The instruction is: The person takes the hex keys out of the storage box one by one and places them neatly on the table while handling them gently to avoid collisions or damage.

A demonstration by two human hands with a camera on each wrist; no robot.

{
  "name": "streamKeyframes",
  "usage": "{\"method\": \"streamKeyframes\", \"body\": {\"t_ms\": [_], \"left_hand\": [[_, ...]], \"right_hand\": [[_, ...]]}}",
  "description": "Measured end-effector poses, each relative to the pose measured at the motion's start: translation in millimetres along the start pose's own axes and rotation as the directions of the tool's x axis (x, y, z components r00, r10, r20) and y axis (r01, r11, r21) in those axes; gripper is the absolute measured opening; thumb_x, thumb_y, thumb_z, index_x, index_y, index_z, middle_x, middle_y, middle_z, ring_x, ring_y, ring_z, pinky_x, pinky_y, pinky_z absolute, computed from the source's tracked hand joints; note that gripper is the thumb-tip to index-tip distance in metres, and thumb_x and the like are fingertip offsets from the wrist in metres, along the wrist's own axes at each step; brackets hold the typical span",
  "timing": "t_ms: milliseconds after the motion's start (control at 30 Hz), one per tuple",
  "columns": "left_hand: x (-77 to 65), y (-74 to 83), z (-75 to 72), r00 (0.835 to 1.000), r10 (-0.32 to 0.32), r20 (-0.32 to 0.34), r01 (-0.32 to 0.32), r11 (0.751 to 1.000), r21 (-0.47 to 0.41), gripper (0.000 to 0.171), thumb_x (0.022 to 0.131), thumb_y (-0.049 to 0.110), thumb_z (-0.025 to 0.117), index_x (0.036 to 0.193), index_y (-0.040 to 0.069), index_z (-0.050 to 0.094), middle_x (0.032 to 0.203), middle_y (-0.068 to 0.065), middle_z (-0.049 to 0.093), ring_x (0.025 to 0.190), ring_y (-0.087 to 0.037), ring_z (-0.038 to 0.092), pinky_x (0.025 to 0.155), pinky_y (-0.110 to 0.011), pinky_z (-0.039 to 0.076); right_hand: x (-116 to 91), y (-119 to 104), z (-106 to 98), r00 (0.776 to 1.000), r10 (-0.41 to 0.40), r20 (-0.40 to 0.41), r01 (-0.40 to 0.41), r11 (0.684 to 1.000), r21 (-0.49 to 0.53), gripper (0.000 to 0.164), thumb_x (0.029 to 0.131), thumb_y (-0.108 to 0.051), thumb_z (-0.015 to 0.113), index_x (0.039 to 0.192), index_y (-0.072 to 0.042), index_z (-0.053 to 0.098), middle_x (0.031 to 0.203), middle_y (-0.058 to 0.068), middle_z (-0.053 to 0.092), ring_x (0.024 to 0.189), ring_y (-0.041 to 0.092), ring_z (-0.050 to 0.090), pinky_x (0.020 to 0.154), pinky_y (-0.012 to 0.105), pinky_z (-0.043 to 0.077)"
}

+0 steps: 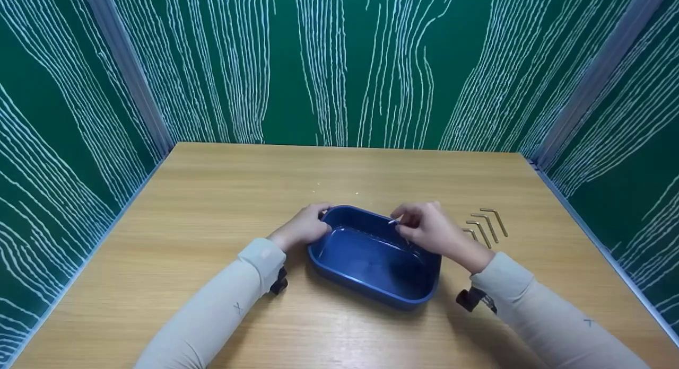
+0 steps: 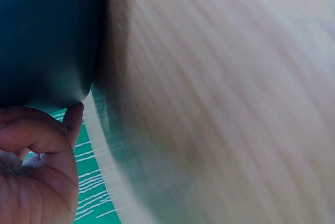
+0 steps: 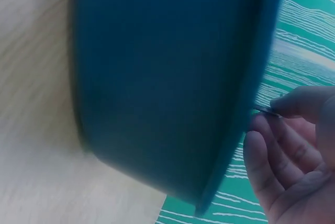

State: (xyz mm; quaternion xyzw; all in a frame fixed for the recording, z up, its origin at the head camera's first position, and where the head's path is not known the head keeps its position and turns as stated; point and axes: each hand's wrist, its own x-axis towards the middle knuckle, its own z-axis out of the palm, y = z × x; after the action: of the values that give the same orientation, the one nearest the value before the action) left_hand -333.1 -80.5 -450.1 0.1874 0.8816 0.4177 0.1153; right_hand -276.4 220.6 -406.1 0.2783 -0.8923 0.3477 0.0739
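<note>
A blue oval-cornered plastic basin (image 1: 360,260) stands on the wooden table, and I see nothing lying inside it. At its far left corner my left hand (image 1: 306,227) grips the rim, thumb on the inner side. In the left wrist view, curled fingers (image 2: 34,135) sit against the basin's outer wall (image 2: 47,35). Over the far right rim, my right hand (image 1: 428,228) pinches a thin metal hex key (image 1: 393,221) between thumb and fingertips. Most of that key is hidden by the hand; a bit of it (image 3: 266,111) shows in the right wrist view.
Several L-shaped brass-coloured hex keys (image 1: 497,222) lie in a row on the table, right of my right hand. Tiny light specks (image 1: 357,193) dot the wood behind the basin. Green panels (image 1: 286,67) with white lines enclose the table (image 1: 223,183) at the back and sides.
</note>
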Motion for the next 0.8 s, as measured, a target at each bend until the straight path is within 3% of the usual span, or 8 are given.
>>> {"method": "streamKeyframes", "body": {"t_ms": [433,800], "left_hand": [[0.1,0.7,-1.0,1.000,-0.007,-0.007,0.007,1.000,-0.006,0.052,0.091,0.001,0.058,0.143,0.005,0.064,0.133,-0.017,0.070,0.119,-0.029,0.065,0.109,-0.050,0.055],[-1.0,0.4,-0.9,1.000,0.003,-0.010,-0.003,1.000,0.001,0.051,0.091,0.001,0.059,0.142,0.006,0.064,0.133,-0.016,0.071,0.118,-0.029,0.065,0.108,-0.049,0.056]], "right_hand": [[0.4,7.6,-24.6,0.993,0.102,-0.056,-0.103,0.994,-0.028,0.012,0.093,0.007,0.072,0.102,0.004,0.079,0.088,0.017,0.080,0.067,0.019,0.070,0.060,0.019,0.054],[-6.0,16.7,-37.8,0.972,0.222,-0.083,-0.228,0.971,-0.076,0.013,0.096,0.004,0.072,0.106,0.002,0.079,0.093,0.016,0.080,0.076,0.020,0.070,0.066,0.017,0.055]]}}
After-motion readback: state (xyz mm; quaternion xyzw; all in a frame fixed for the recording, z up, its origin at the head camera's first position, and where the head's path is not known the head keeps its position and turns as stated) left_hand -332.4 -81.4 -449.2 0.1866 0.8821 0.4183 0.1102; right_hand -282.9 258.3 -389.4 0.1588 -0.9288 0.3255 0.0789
